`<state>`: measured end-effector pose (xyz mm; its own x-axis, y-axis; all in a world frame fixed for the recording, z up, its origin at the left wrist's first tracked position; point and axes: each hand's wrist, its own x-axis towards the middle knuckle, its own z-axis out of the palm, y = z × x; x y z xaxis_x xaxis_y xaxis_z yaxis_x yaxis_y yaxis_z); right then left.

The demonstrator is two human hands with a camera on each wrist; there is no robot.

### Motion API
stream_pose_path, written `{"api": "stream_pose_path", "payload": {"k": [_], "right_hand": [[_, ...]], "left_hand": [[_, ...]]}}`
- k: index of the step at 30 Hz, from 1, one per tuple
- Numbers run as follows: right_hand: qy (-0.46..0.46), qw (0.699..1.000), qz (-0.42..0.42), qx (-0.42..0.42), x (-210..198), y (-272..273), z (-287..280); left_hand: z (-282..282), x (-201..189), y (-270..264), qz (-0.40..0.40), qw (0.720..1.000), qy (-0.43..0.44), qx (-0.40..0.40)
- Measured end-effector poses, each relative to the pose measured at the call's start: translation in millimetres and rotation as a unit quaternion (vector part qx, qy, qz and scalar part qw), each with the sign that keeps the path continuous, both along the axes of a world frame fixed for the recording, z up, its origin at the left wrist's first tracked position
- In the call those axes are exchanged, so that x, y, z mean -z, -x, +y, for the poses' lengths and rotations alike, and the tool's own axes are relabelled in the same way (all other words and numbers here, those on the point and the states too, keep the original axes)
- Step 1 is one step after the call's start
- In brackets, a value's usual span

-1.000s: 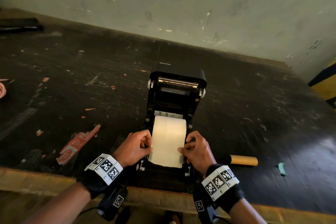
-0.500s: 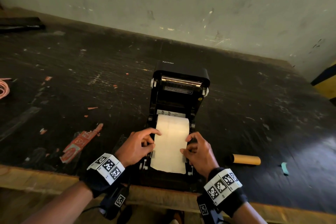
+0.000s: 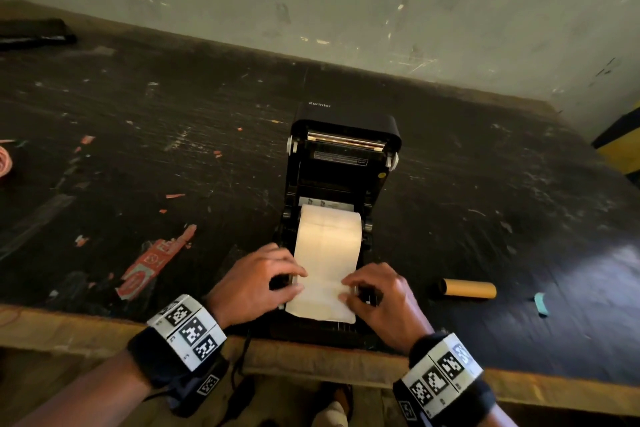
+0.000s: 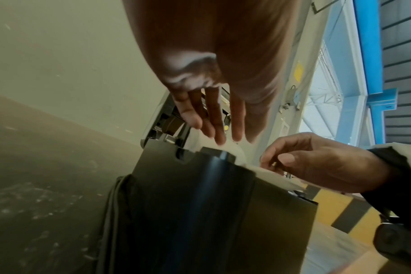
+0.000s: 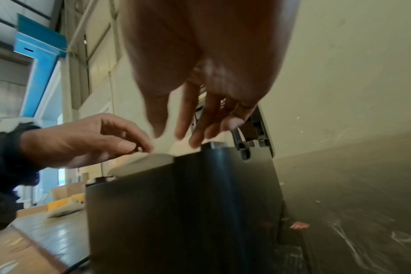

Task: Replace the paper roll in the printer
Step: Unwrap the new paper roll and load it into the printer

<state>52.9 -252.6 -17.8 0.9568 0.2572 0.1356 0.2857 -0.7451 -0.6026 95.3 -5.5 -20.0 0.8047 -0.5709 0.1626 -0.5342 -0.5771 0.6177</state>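
The dark, scuffed wooden workbench [image 3: 173, 135] carried the black box-shaped thermal printer [image 3: 343, 163] close to its near edge, presumably so that both hands could reach the paper path without stretching. The printer's hinged black lid [image 3: 346, 130] stood raised toward the wall, exposing the roll bay. The white paper roll [image 3: 327, 229] sat in that bay, and its free white paper strip [image 3: 323, 291] lay drawn forward over the front of the printer toward the person, evidently to place the leading end across the feed slot before closing. A bare brown cardboard core tube [image 3: 465, 289] lay on the bench well apart to the right of the printer, judged to be the spent roll. A torn red and white label scrap [image 3: 152, 262] lay on the bench to the left. The left hand [image 3: 258, 282] rested at the left edge of the strip with fingers nearly straight and only lightly bent, fingertips pressing the paper flat; it enclosed nothing. The right hand [image 3: 379, 298] rested at the right edge likewise, fingers extended and spread, touching the strip rather than pinching it.
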Motion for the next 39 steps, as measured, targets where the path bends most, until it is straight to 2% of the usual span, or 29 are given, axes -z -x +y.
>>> {"api": "stream_pose_path", "payload": {"k": [3,5,10,17,26,30,39], "right_hand": [[0.052,0.995,0.022,-0.081,10.0,8.2,0.9],[0.062,0.993,0.021,-0.095,18.6,10.1,0.3],[0.022,0.998,-0.034,-0.042,32.1,9.9,2.1],[-0.014,0.999,-0.041,-0.032,36.5,24.1,0.0],[-0.027,0.996,-0.079,-0.043,31.8,52.3,4.3],[-0.045,0.992,-0.100,-0.064,25.7,68.2,9.4],[-0.043,0.993,-0.074,-0.085,17.7,100.5,13.1]], "left_hand": [[-3.0,9.6,4.7,-0.028,0.996,-0.056,0.070],[-2.6,16.2,5.9,-0.036,0.994,-0.071,0.080],[-2.5,24.5,7.7,-0.043,0.997,-0.043,0.056],[-5.2,31.0,20.1,-0.089,0.994,-0.003,0.059],[-5.4,24.6,58.9,-0.068,0.997,-0.001,0.020],[-6.0,21.1,83.7,-0.049,0.998,-0.006,-0.024],[-5.8,19.1,124.7,-0.034,0.996,-0.021,-0.074]]}}
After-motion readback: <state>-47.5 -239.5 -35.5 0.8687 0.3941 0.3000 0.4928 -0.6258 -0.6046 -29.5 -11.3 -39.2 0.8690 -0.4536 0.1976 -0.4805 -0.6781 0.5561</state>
